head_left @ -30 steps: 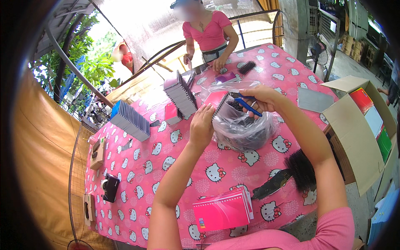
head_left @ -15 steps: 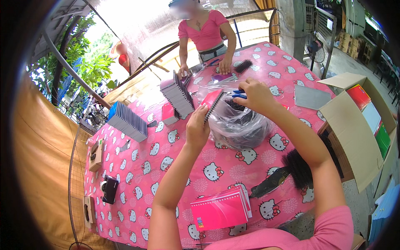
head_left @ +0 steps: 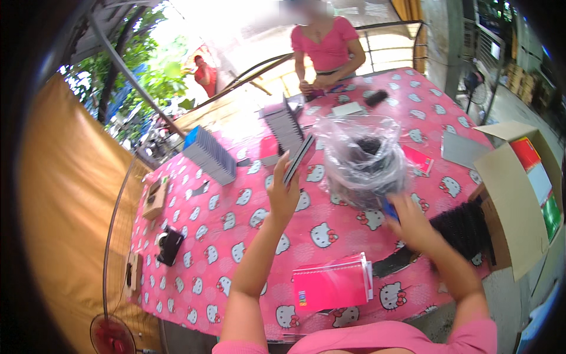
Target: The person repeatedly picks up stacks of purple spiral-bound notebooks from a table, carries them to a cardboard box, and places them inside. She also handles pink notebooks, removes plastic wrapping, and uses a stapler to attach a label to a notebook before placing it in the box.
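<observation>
My left hand (head_left: 283,192) is closed around a thin notebook (head_left: 299,159), held up edge-on above the table. My right hand (head_left: 411,223), blurred by motion, grips blue-handled pliers (head_left: 390,208) at the near side of a clear plastic bag (head_left: 339,168). Inside that bag are black binding coils (head_left: 369,145). Closer to me lies a small stack of pink notebooks (head_left: 330,286). A bundle of black coils (head_left: 463,233) rests just beyond my right hand, by the carton.
Tall notebook stacks (head_left: 210,156) (head_left: 283,127) stand across the pink-patterned table (head_left: 236,265). An open carton (head_left: 513,194) is at right, a tape dispenser (head_left: 170,246) at left. A co-worker (head_left: 324,47) in pink stands opposite, hands together. A pink notebook (head_left: 418,159) lies beyond the bag.
My right hand has pulled the pliers away from the notebook's coil edge, down toward me. The notebook has turned edge-on in my left hand. The co-worker's hands have come together; the whole view has shifted.
</observation>
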The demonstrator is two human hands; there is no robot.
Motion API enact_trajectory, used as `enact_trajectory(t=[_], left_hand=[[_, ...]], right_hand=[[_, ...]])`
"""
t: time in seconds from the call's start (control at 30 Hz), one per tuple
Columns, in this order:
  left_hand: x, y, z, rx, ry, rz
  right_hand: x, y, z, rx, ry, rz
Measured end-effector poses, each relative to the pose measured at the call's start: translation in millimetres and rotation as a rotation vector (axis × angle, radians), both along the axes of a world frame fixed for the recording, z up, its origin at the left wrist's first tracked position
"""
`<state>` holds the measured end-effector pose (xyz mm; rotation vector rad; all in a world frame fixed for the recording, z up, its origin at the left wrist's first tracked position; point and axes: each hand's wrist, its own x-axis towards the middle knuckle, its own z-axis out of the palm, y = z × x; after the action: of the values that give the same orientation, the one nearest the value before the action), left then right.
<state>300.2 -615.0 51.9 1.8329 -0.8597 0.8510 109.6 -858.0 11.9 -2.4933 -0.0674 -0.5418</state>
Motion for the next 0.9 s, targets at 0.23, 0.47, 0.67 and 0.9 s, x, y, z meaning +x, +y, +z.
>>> enact_trajectory(t=[0.23,0.47,0.67,0.9], left_hand=[[-144.2,162.3,-86.9,-0.228,0.378,0.419],[-304.7,179.2,-105.2,-0.459,0.916,0.336],[-343.0,191.3,-107.5,-0.436,1.058,0.138],[-342.4,249.9,-112.4,-0.816,1.28,-0.085]], right_hand=[[-164.6,52.1,-92.4,-0.073,0.366,0.033],[-185.1,106.5,-77.0,0.109,0.475,0.768],[-111.9,247.4,-49.4,-0.14,-0.192,0.813],[-71.0,295.0,-75.2,-0.188,-0.034,0.726]])
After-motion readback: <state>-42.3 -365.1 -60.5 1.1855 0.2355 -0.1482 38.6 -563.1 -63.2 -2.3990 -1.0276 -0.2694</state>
